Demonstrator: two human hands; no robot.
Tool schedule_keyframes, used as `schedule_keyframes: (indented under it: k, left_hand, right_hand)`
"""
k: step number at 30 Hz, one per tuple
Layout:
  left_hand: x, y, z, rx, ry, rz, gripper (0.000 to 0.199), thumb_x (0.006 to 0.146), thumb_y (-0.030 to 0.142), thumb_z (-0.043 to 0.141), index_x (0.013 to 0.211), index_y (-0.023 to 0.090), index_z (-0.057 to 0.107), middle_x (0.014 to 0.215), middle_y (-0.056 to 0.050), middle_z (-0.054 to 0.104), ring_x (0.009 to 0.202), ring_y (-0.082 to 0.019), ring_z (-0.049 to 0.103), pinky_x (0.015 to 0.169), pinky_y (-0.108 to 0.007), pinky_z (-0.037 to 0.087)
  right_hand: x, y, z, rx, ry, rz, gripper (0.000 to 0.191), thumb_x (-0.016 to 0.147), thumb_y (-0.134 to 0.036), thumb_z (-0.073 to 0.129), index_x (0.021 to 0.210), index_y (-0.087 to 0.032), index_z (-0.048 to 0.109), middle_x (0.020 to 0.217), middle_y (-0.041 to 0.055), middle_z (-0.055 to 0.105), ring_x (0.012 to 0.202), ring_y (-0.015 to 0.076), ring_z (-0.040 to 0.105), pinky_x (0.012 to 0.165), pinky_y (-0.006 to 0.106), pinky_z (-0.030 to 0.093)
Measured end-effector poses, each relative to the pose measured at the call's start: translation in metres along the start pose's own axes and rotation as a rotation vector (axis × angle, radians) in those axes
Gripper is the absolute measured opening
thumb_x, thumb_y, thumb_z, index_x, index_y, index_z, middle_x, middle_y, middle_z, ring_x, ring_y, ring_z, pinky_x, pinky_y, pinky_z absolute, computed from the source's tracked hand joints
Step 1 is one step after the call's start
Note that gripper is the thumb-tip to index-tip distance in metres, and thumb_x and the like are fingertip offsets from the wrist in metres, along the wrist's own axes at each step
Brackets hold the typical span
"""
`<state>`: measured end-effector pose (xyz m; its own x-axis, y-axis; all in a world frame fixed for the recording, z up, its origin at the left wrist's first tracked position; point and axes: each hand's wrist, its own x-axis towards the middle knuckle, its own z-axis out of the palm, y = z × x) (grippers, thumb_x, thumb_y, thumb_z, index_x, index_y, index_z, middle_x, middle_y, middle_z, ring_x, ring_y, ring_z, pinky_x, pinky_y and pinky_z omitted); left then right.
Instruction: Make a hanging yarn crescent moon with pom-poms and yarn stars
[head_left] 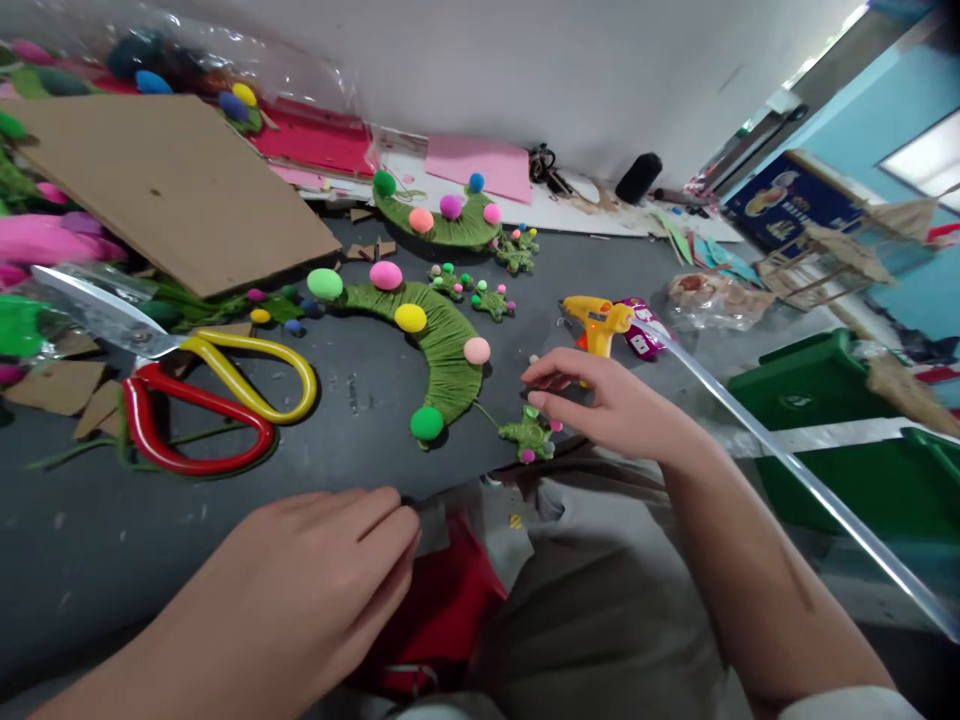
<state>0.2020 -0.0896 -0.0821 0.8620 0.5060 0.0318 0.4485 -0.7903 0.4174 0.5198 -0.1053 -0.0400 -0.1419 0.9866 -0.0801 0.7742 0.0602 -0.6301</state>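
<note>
My left hand (pixel 330 565) rests at the table's front edge, its fingers curled together; whatever they hold, if anything, is hidden. My right hand (pixel 592 400) hovers with thumb and fingers apart beside a small green yarn star (pixel 527 432) with little pompoms. That star is joined by a strand to a curved green yarn-wrapped piece (pixel 450 365) with colored pompoms. Just beyond my right hand is a yellow glue gun (pixel 596 318) with a long clear glue stick (pixel 795 480). Large scissors (pixel 199 400) with one red and one yellow handle lie partly open at the left.
A cardboard sheet (pixel 172 190) lies at the back left near pompoms and plastic. A second curved green piece (pixel 442 225) and more small stars (pixel 491 300) lie at the back. Green bins (pixel 795 380) stand at the right.
</note>
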Motion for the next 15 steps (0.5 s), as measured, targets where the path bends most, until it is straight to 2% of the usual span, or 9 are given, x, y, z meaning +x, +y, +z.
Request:
schedule_keyframes:
  k: [3,9,15]
  left_hand:
    - [-0.001,0.002,-0.002,0.067,-0.091,0.059,0.027,0.095,0.016,0.041,0.087,0.024,0.066,0.076,-0.002,0.062,0.063,-0.018,0.057,0.058,-0.032,0.039]
    - [-0.001,0.007,0.000,0.078,-0.142,0.087,0.028,0.095,0.013,0.040,0.087,0.024,0.065,0.078,-0.002,0.064,0.066,-0.019,0.059,0.062,-0.034,0.040]
    - [0.001,0.018,0.009,0.057,-0.270,0.137,0.027,0.089,0.008,0.044,0.084,0.025,0.064,0.079,-0.001,0.067,0.065,-0.022,0.062,0.062,-0.037,0.044]
  right_hand:
    - [-0.001,0.001,0.001,-0.011,0.005,-0.010,0.022,0.093,-0.034,0.060,0.109,-0.021,0.068,0.110,0.0065,0.070,0.097,0.0195,0.065,0.087,0.034,0.053]
    - [-0.002,0.001,-0.001,-0.021,-0.009,-0.006,0.021,0.094,-0.032,0.059,0.110,-0.022,0.068,0.109,0.0049,0.070,0.096,0.0177,0.065,0.084,0.029,0.052]
    - [0.000,0.000,-0.001,-0.013,-0.066,-0.099,0.014,0.093,-0.030,0.061,0.097,-0.021,0.070,0.104,0.0050,0.070,0.095,0.0181,0.064,0.089,0.031,0.049]
